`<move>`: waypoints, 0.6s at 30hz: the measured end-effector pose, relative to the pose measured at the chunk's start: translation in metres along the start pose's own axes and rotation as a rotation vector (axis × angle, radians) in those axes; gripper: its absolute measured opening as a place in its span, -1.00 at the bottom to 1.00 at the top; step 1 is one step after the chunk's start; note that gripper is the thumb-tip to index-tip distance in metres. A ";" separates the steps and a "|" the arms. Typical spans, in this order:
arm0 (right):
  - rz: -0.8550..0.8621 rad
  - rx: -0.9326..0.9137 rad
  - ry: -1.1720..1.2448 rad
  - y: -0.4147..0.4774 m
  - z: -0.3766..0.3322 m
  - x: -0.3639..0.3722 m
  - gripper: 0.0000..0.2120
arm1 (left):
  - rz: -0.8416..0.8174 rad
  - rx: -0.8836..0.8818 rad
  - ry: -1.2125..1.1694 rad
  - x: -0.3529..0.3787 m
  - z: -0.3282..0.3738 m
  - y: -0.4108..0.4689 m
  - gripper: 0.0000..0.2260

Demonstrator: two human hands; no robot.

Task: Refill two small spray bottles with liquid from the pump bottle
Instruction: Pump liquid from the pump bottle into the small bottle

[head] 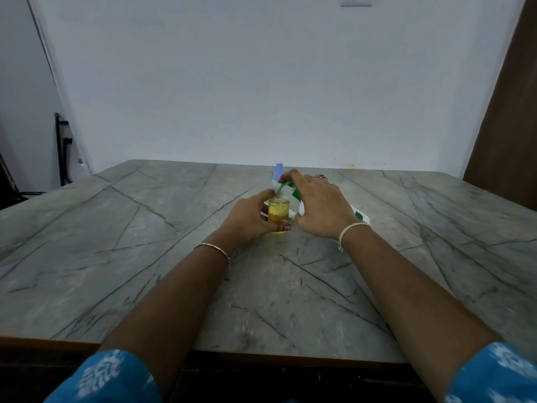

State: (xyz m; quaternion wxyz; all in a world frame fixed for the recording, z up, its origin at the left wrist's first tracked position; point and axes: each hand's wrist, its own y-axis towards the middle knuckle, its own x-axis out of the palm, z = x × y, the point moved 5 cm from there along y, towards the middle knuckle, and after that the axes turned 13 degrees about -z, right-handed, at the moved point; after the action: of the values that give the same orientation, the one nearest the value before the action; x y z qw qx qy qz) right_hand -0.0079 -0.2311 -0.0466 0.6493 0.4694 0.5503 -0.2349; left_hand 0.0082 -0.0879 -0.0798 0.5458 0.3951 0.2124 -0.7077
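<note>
A small clear spray bottle point(278, 212) holding yellow liquid stands upright on the table, its neck uncapped. My left hand point(252, 219) grips it with thumb in front and fingers behind. My right hand point(318, 202) is curled over the white pump bottle point(361, 216), which is tilted, with its green pump spout point(285, 186) over the small bottle's neck. Behind them a second small bottle with a blue cap point(279, 169) shows only its top; the rest is hidden by my hands.
The grey marble-patterned table point(145, 257) stretches wide on both sides and toward me. A pale wall stands right behind its far edge. A dark wooden panel point(505, 126) rises at the right, and a black frame point(62, 146) stands at the far left.
</note>
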 end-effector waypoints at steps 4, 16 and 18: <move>-0.001 0.005 -0.008 -0.002 0.004 0.003 -0.26 | 0.003 0.013 -0.004 0.000 0.001 -0.001 -0.18; -0.007 -0.002 -0.007 0.001 0.001 0.000 -0.32 | 0.005 -0.003 0.015 0.000 0.000 0.001 -0.16; -0.008 0.003 -0.017 -0.001 0.003 0.000 -0.28 | 0.005 -0.006 0.013 0.001 0.000 0.001 -0.16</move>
State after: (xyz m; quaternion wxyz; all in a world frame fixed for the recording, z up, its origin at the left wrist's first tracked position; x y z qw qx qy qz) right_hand -0.0070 -0.2337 -0.0474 0.6521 0.4662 0.5465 -0.2424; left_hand 0.0095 -0.0885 -0.0803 0.5474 0.3985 0.2171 -0.7031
